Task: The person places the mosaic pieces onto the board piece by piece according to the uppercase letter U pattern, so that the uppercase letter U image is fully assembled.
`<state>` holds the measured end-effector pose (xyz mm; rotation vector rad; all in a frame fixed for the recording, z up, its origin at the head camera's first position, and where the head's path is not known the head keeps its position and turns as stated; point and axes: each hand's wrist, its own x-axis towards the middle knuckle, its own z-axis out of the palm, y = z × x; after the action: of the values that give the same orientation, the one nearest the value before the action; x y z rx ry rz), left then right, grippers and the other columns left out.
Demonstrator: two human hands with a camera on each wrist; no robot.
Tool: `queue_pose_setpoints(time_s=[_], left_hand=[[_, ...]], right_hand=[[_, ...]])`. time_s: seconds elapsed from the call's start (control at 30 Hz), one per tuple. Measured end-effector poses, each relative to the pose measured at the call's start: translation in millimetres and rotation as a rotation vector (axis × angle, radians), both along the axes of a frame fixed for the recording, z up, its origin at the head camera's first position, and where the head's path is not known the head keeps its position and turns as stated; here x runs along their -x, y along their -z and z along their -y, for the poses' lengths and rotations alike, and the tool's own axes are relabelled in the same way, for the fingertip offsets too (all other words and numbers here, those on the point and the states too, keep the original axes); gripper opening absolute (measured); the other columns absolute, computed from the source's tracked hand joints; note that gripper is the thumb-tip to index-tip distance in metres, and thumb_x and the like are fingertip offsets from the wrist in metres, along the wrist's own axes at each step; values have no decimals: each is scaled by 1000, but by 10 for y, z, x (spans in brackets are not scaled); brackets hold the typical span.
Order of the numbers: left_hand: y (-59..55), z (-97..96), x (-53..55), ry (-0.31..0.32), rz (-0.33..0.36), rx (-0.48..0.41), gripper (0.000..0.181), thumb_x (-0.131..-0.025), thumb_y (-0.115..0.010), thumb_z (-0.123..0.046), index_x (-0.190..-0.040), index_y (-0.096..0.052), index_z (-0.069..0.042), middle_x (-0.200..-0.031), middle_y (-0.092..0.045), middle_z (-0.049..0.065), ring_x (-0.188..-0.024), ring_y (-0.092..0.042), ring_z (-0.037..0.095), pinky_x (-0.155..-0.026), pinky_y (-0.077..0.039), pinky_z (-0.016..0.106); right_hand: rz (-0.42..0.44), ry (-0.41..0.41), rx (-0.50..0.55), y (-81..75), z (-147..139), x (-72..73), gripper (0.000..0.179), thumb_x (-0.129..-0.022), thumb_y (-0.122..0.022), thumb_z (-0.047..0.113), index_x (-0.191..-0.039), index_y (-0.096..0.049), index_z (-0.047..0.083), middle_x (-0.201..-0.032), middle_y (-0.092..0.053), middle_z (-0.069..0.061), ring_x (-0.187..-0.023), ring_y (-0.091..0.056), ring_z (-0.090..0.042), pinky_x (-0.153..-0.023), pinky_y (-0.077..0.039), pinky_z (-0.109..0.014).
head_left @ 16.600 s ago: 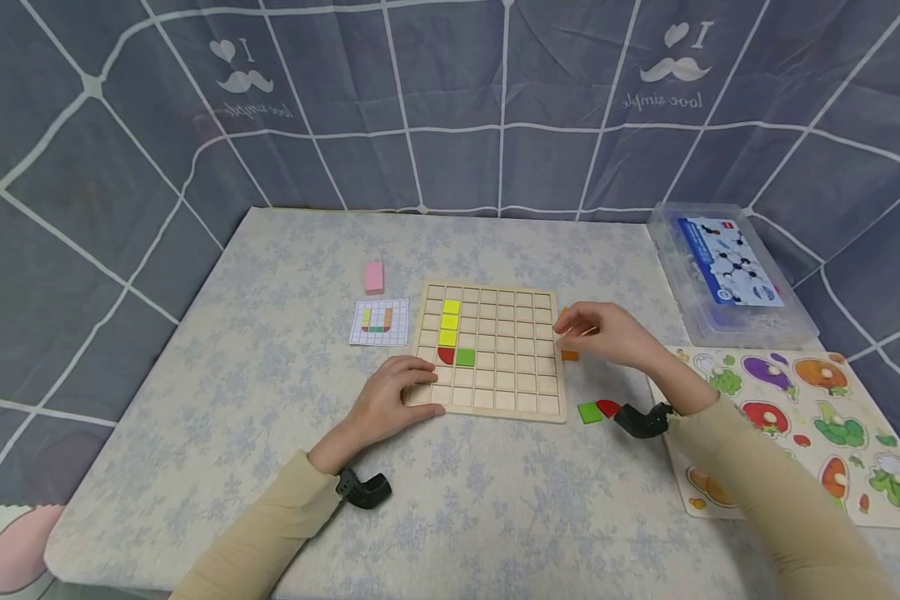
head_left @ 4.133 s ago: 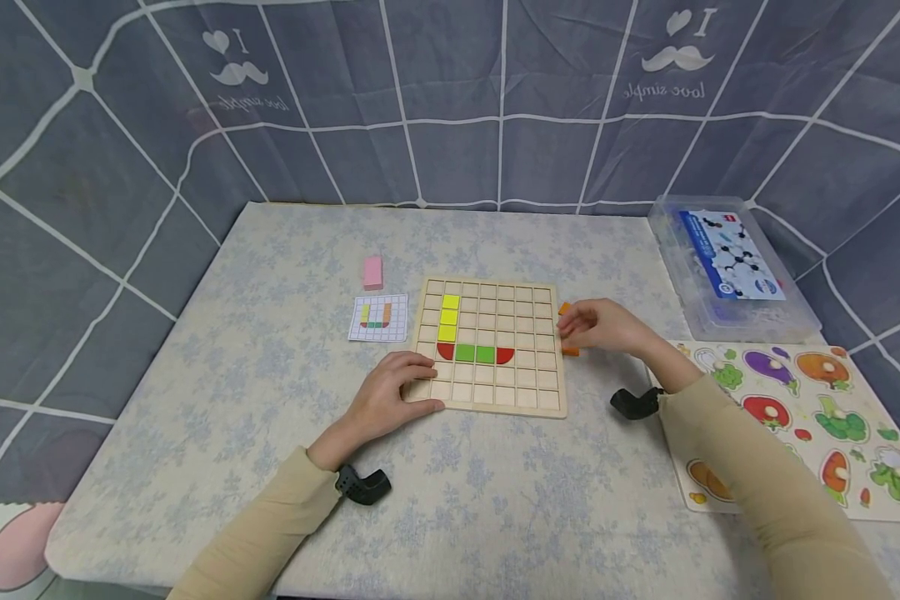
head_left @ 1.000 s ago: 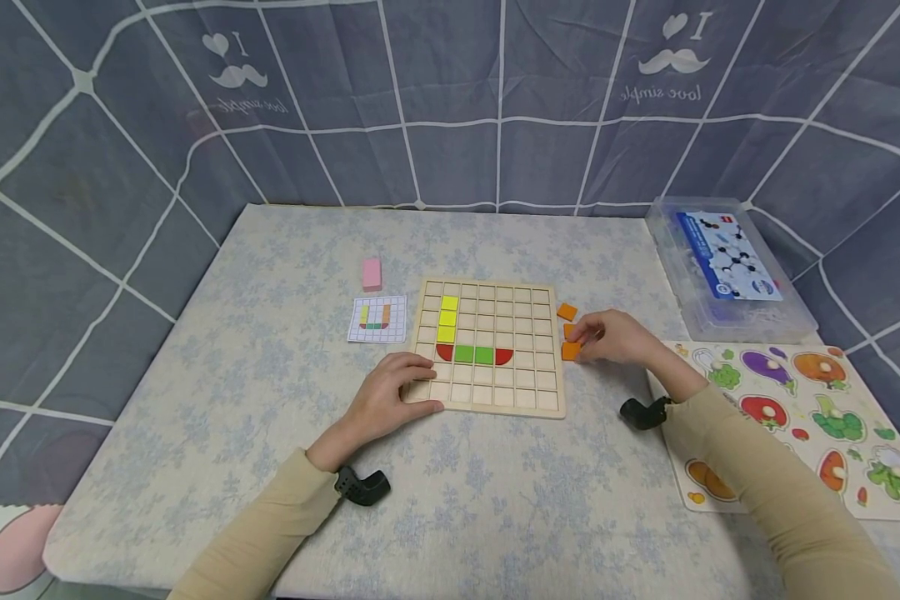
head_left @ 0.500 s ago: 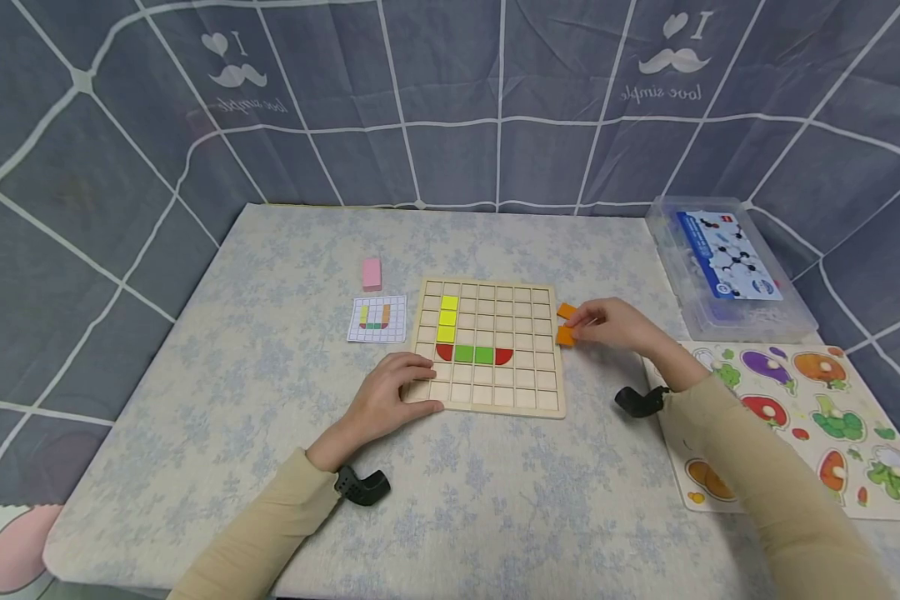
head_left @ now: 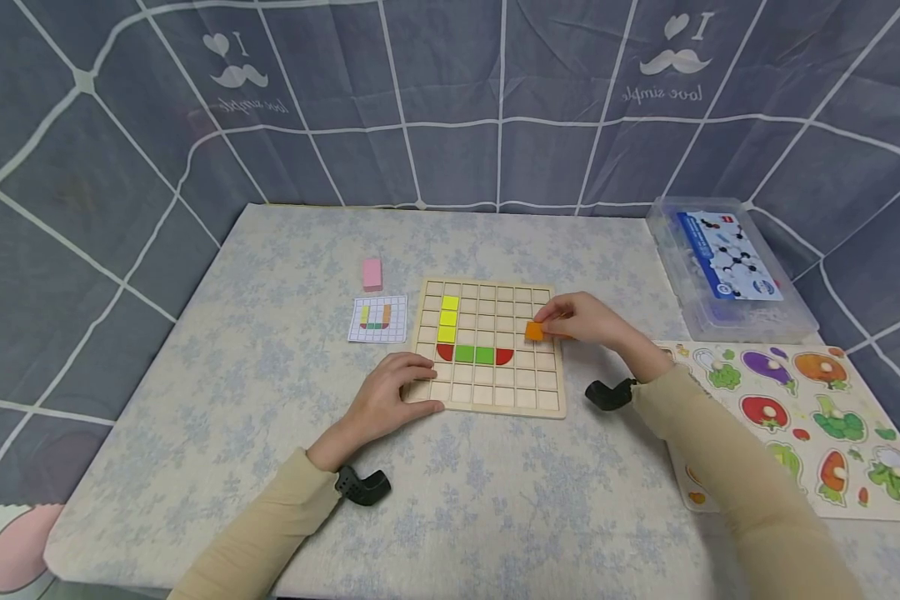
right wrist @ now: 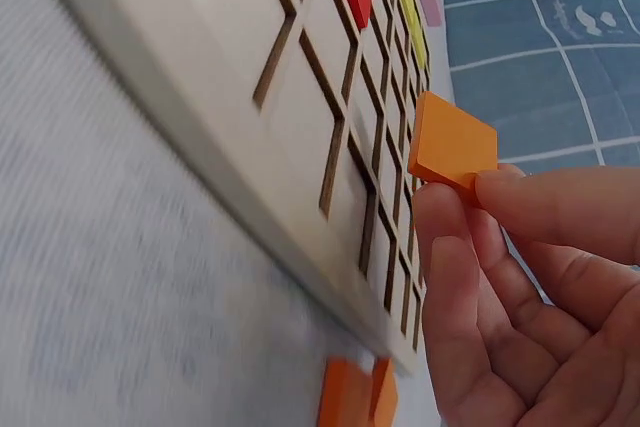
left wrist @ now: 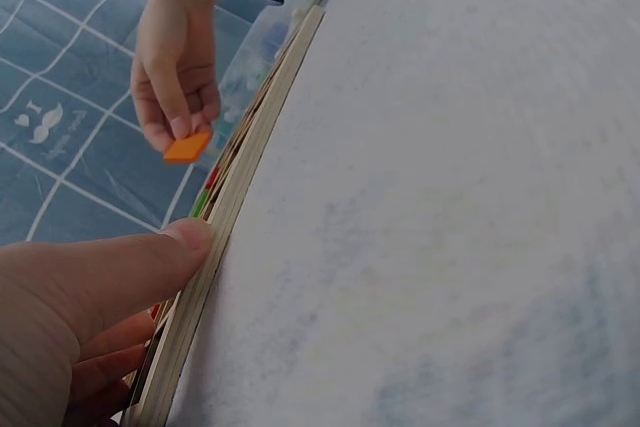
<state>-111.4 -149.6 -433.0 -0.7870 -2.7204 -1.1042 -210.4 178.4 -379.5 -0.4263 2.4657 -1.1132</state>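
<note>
My right hand (head_left: pixel 585 321) pinches an orange square tile (right wrist: pixel 455 142) between thumb and fingers, over the right part of the wooden grid board (head_left: pixel 487 400). My left hand (head_left: pixel 382 396) holds the board's front left corner, thumb at the front edge and fingers at the left side. On the board, a column of yellow tiles (head_left: pixel 447 317) stands above a row: a red quarter-round tile (head_left: pixel 445 352), two green tiles (head_left: pixel 474 355) and another red quarter-round (head_left: pixel 504 357). More orange tiles (right wrist: pixel 345 397) lie off the board's right edge, hidden by my right hand in the head view.
Left of the board lie a pattern card (head_left: pixel 377 319) and a pink block (head_left: pixel 372 274). A clear plastic box (head_left: pixel 735 271) stands at the back right. In front of it, a vegetable puzzle board (head_left: pixel 802 433) lies partly under my right forearm.
Since the oldest frame, a second green tile and a second red quarter-round have joined the row. Just now my right hand has carried an orange tile leftward over the board. The left hand stays put.
</note>
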Motion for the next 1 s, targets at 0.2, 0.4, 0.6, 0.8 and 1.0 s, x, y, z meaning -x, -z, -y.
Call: queue_pose_setpoints(time_s=[0.2,0.4,0.6,0.8,1.0], left_hand=[[6,2,-1,6,-12,-4,44,-73,-81,-30,-107,-69,-4,-115,-60,8,-113,-51,25,-96,-42,39],[11,1,6,1,-8,3,45,-71,-82,-29,-106,-70,-4,-115,-60,7,-112,-51,23,-96,-42,38],[6,-1,3,-1,-10,4,45,-71,-82,-30,-106,-70,-4,-115,-60,7,-112,-51,23,-95,-43,38],[9,-1,4,1,-13,5,45,-72,-82,-30,-106,-70,-4,-115,-61,7,-113,-51,24,-96,-42,39],[17,0,14,1,-10,11,46,-72,-82,-31,-107,-70,-4,-115,-60,7,-113,-50,23,-97,-42,37]], right_hand=[[15,-17,21,41,142,29,20,-90,-60,9,-106,-66,-2,-98,-67,-13,-83,-62,-20,-71,-48,-29],[-15,-39,9,64,235,47,20,-90,-60,10,-106,-67,-1,-101,-66,-13,-86,-58,-22,-76,-44,-33],[-2,-40,-9,97,311,60,19,-91,-60,9,-106,-67,0,-101,-66,-14,-86,-59,-22,-77,-46,-34],[18,-46,-19,103,374,58,20,-91,-60,10,-107,-67,1,-99,-67,-12,-85,-62,-21,-74,-48,-32],[13,-43,-39,115,404,54,19,-89,-63,13,-104,-69,5,-95,-68,-7,-81,-59,-20,-72,-47,-31]])
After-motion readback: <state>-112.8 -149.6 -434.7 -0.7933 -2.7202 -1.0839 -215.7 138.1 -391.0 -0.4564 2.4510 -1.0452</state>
